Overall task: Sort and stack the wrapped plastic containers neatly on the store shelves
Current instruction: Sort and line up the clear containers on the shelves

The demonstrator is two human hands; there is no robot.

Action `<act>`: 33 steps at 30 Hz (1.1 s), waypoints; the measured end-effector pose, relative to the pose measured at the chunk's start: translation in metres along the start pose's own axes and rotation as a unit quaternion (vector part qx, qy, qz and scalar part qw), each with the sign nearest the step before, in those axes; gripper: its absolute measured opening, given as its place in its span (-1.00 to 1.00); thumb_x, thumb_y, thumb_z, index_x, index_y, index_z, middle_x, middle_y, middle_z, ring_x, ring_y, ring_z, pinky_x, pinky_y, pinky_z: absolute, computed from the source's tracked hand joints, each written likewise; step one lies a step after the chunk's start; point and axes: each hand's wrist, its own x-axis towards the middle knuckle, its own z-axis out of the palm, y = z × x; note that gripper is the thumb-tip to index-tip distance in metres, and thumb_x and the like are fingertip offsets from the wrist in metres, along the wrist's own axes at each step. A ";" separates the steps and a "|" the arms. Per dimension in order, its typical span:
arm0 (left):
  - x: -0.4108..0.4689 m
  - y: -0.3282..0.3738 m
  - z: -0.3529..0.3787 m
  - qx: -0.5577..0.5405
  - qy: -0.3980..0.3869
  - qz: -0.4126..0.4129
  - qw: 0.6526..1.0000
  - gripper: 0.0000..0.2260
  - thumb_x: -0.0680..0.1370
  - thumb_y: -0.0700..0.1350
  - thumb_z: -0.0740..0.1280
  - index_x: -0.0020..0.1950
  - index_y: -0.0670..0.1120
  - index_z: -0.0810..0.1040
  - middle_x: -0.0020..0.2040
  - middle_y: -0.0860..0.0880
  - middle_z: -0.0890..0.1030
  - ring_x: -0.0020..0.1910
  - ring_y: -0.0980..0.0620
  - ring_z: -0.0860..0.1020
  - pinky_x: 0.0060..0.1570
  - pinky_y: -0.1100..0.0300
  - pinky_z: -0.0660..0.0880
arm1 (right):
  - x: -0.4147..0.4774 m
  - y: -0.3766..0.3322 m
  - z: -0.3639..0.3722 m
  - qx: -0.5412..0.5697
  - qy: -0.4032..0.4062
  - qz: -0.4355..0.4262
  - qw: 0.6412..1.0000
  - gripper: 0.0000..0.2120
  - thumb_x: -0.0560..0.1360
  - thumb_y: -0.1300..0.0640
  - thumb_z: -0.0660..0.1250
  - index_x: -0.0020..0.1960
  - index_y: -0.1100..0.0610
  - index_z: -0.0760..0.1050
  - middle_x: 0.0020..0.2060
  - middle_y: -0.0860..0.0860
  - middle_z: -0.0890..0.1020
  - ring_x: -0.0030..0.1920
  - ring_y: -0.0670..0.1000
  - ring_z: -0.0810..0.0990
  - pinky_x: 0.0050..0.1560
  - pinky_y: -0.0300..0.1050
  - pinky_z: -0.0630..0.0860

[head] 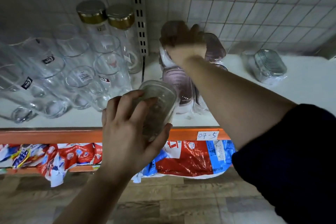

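My left hand (127, 125) grips a clear wrapped plastic container (160, 103) in front of the white shelf (309, 85), above its orange edge. My right hand (183, 43), blurred by motion, grips the top of a pink wrapped container (214, 47) that stands at the back of a pile of pink wrapped containers (179, 85) in the middle of the shelf. One clear wrapped container (267, 65) lies on its side at the back right of the shelf, apart from both hands.
Several drinking glasses (54, 78) and two gold-lidded jars (109, 16) fill the shelf's left half. A slotted upright (140, 20) runs up the tiled back wall. A tag reading 04-5 (207, 135) sits on the orange edge. Red and blue bags (190, 158) lie below.
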 end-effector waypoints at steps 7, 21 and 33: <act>-0.013 -0.006 -0.003 -0.016 -0.004 -0.026 1.000 -0.54 0.43 0.17 0.36 0.15 -0.14 0.63 0.21 -0.13 0.54 0.12 -0.26 0.49 0.08 -0.08 0.41 | -0.010 0.004 0.004 -0.027 -0.076 -0.035 0.996 -0.28 0.49 -0.35 0.18 0.43 0.16 0.31 0.34 0.18 0.35 0.32 0.21 0.42 0.07 -0.03 0.44; -0.030 0.000 -0.008 -0.029 0.007 -0.043 0.999 -0.53 0.43 0.17 0.38 0.18 -0.13 0.62 0.22 -0.13 0.53 0.13 -0.23 0.46 0.10 -0.08 0.42 | -0.022 0.000 0.004 -0.061 -0.069 -0.055 0.994 -0.33 0.53 -0.28 0.25 0.42 0.19 0.36 0.38 0.22 0.31 0.30 0.26 0.38 0.11 0.03 0.47; -0.050 0.029 -0.001 -0.051 -0.019 -0.019 0.998 -0.56 0.42 0.16 0.38 0.16 -0.11 0.63 0.21 -0.12 0.53 0.14 -0.18 0.49 0.12 -0.02 0.40 | -0.066 0.055 -0.033 0.064 0.077 -0.128 0.987 -0.66 0.55 0.00 0.22 0.10 0.27 0.54 0.04 0.27 0.57 0.09 0.29 0.49 0.08 0.05 0.41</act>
